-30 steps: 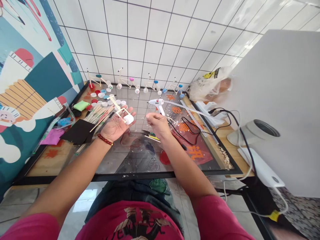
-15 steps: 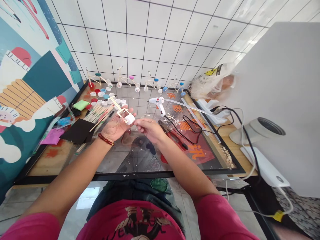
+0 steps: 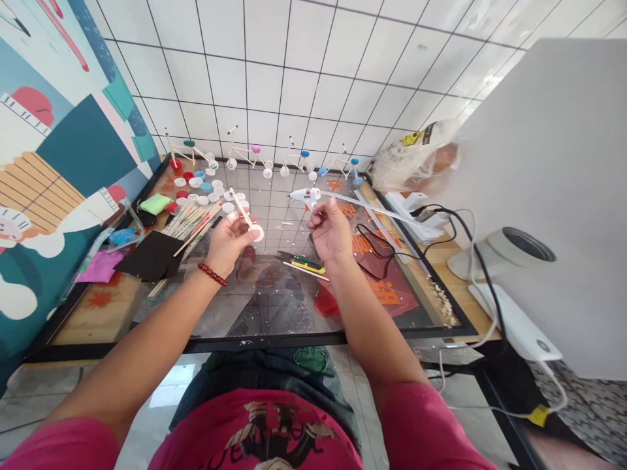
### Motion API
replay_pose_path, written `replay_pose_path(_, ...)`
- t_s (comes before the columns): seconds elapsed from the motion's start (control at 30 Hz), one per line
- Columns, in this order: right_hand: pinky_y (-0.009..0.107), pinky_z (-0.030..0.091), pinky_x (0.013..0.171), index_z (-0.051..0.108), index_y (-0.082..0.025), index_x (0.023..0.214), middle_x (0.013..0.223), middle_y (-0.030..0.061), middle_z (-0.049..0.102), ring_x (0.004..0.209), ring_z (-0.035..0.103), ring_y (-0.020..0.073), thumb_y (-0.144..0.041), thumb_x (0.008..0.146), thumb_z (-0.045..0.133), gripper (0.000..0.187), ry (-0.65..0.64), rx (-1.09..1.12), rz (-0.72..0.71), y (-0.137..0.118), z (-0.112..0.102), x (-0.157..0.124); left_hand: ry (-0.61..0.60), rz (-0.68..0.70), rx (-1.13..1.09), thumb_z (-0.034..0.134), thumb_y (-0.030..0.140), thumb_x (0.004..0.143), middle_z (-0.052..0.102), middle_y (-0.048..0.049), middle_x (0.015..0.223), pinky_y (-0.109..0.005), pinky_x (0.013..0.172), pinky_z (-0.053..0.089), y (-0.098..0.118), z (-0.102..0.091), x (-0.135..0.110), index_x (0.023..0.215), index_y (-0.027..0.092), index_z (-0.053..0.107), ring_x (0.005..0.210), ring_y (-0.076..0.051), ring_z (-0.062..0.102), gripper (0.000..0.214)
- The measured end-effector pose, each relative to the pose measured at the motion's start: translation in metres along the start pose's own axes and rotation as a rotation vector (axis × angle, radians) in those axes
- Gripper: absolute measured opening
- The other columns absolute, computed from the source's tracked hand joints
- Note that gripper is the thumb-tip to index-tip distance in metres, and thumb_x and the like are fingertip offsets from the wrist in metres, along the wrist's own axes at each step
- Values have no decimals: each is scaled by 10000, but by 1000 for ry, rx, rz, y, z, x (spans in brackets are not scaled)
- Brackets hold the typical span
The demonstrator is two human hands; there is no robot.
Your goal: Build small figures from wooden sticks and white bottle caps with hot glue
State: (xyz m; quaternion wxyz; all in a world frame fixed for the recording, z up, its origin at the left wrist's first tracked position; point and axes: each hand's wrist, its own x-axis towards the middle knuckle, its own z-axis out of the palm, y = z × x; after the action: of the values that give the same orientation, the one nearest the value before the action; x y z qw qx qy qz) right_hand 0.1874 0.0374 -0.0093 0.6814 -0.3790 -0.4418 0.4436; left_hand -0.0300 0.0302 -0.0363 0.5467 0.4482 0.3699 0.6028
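The left hand (image 3: 226, 247) is over the left-middle part of the glass-topped table (image 3: 215, 316), its thumb and fingers pinching a small stick frame (image 3: 241, 209) near a round white cap (image 3: 256, 233) at the frame's near end; the sticks slant up and away toward the far left. The right hand (image 3: 334, 234) is to the right of it, well apart from the frame, its fingers loosely curled beside the handle of a white glue gun (image 3: 304, 194); whether they touch the handle or pinch anything small cannot be told. Between the hands and nearer the person lie yellow-handled snips (image 3: 309, 264), with a thin loose stick (image 3: 306, 271) just beside them on the near side. On the far left are bottle caps (image 3: 206, 187) in white, red and blue, with a bundle of sticks (image 3: 192, 220) nearer and black sheets (image 3: 151, 256) to the left. Four small stick bikes (image 3: 255, 149) stand in a row along the far edge, and a plastic bag (image 3: 414, 163) sits at the far right.
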Motion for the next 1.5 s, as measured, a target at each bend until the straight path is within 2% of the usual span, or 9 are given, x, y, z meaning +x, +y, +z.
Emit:
replay_pose_path(0.17,293,504,670,595,-295,1221,1201,43,639,741,567,128,-419,560,885,733,-373,-106,109,13,27,-25,-133,-3,-151,900,241,607,763,-80,1078,-398,962,530,18,4,-7,1074,227,691,1147,-283,663,511)
replay_pose_path(0.3,243,465,583,657,-237,1097,910,1,673,684,559,120,-421,574,887,600,-561,-6,333,17,42,-39,-191,15,-89,922,178,556,769,-76,1085,-422,935,547,22,10,-12,1110,228,707,1074,-291,694,596)
replay_pose_path(0.47,211,273,443,715,-182,871,553,-81,486,460,325,49,-455,660,846,370,-410,-8,284,-2,17,-20,11,125,-196,882,199,633,770,-8,815,-390,958,546,20,0,2,887,219,749,923,-221,732,288)
replay_pose_path(0.63,189,400,466,635,-195,752,571,-69,548,473,428,53,-404,658,873,330,-235,240,391,-6,11,-11,9,-60,-279,851,163,667,770,-26,1002,-391,1025,501,12,-7,6,1013,224,713,976,-183,721,377)
replay_pose_path(0.87,182,496,546,638,-169,839,643,-39,622,527,511,61,-290,847,732,153,-301,418,716,5,44,-37,-159,-39,-153,911,280,608,758,-41,1087,-389,1027,487,11,15,-13,1022,222,758,1112,-249,667,446)
replay_pose_path(1.03,174,341,431,649,-159,809,510,-80,453,437,357,51,-428,835,745,287,-426,276,782,14,48,-43,-4,-80,-164,937,348,529,768,-16,900,-363,886,561,10,14,-9,864,221,786,914,-208,705,389)
replay_pose_path(1.27,168,311,439,623,-217,754,462,-126,241,403,217,55,-375,813,759,217,-164,388,198,-27,-6,-4,109,-161,-235,916,231,540,734,-31,834,-335,753,599,10,4,-1,871,152,750,767,-165,702,379)
replay_pose_path(1.4,180,404,524,683,-257,843,588,-89,510,499,410,55,-312,717,821,194,18,260,-174,-47,-36,12,68,-247,-203,901,237,578,730,-45,807,-310,706,595,9,4,-2,868,138,743,728,-159,699,344)
replay_pose_path(1.5,201,417,545,719,-247,884,769,-40,659,582,495,66,-342,687,825,243,-47,7,-99,-31,-26,6,-35,-318,-107,913,294,566,734,-58,816,-318,702,588,8,7,-7,882,131,758,713,-163,692,388)
